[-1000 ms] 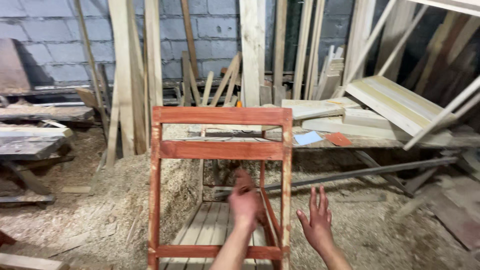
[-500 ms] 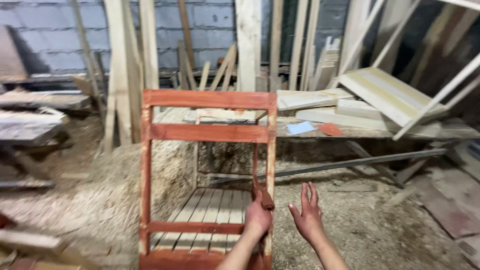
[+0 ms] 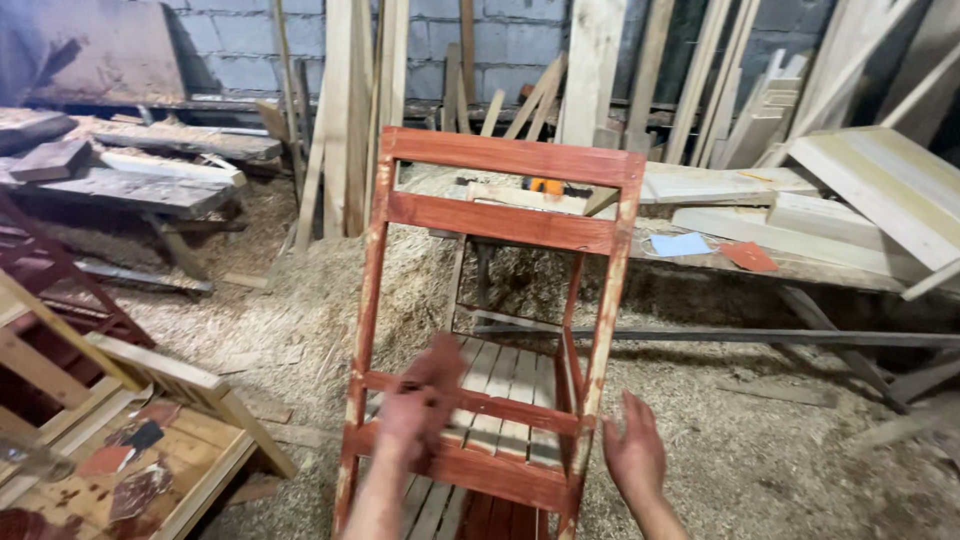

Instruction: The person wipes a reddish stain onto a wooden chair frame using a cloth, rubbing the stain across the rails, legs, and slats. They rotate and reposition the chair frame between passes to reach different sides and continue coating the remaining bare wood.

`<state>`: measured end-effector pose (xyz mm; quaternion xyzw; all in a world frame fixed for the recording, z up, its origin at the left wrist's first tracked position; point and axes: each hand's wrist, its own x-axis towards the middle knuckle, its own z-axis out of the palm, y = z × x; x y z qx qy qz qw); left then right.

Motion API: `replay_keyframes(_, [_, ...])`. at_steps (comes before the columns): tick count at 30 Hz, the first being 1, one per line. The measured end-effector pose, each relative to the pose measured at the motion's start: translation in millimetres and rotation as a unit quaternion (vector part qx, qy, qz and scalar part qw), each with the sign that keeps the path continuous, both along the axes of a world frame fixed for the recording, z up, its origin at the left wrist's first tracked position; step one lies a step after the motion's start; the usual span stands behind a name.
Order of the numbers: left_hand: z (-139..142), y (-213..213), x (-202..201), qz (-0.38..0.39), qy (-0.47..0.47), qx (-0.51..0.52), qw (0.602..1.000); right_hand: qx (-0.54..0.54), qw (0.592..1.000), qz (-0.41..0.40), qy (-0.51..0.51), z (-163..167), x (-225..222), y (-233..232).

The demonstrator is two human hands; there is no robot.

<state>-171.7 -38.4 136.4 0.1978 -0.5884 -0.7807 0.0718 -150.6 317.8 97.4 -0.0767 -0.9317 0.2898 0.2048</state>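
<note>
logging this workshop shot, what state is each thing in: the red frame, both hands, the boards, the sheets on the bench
red wooden chair frame: upright, tilted a little, paint worn on the uprights
left hand: blurred, on the frame's lower rail; grip unclear
right hand: open, just beside the right upright, apart from it
planks: leaning against the block wall
blue sheet: flat on the bench
orange sheet: flat on the bench

Just ahead of both hands, the red wooden chair frame [image 3: 500,300] blocks passage, though wide gaps between its rails stay open. Right of the right hand [image 3: 633,458], sawdust-covered floor [image 3: 760,460] lies free; left of the left hand [image 3: 420,405], a pale wooden frame [image 3: 170,420] crowds in.
</note>
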Motion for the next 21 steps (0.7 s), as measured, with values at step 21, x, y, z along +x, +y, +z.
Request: replay_keyframes(21, [-68.8,60.4,7.2,0.060,0.011,-0.601,0.797,-0.025,0.989,-0.110,-0.097,-56.3,41.1,-49.1])
